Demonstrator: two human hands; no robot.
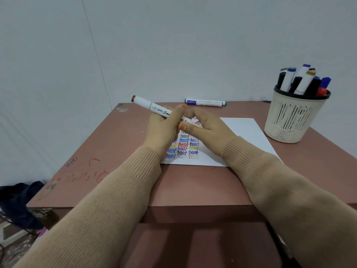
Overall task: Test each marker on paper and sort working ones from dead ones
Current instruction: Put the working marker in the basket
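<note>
One marker (146, 103) in left hand (164, 127), right hand (210, 129); one purple marker (205, 102)

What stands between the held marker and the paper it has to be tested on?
Nothing visible does. The left hand and right hand hold the marker above the paper; the right hand hides its near end, so a cap there is possible.
</note>
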